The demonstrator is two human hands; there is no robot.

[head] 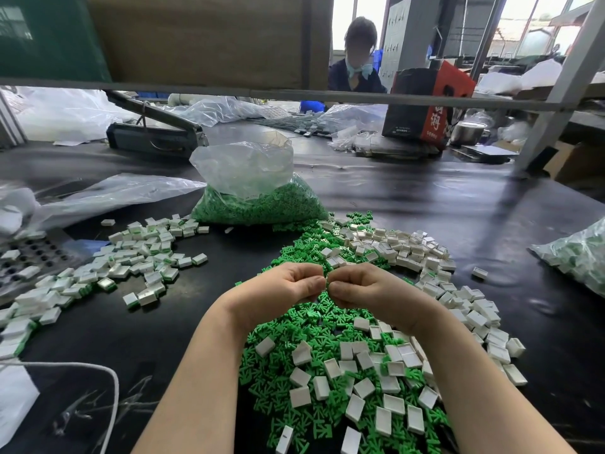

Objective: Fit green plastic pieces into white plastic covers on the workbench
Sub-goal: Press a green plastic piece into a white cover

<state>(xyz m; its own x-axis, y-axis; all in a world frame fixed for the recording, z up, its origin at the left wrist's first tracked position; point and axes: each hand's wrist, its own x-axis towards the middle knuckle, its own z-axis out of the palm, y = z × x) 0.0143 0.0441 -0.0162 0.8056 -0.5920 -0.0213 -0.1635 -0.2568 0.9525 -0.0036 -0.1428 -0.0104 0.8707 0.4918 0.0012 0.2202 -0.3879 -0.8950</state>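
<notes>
Above the heap of green pieces [314,322] and white covers [397,404] on the dark surface [458,204], the left hand [288,283] and right hand [360,286] met, fingers curled and pinched on a small part between them, too hidden to identify. Assembled covers [137,257] lay left; a bag of green pieces [258,198] stood behind.

- Daylight entered through the windows [537,14] at the far right and blew them out to near white.
- The black workbench [425,204] carried pale glare streaks.
- Shadows stayed soft and weak.
- The frame bar [294,91] bowed from wide-angle distortion.
- The plastic sheet [19,204] at the left edge looked smeared.
</notes>
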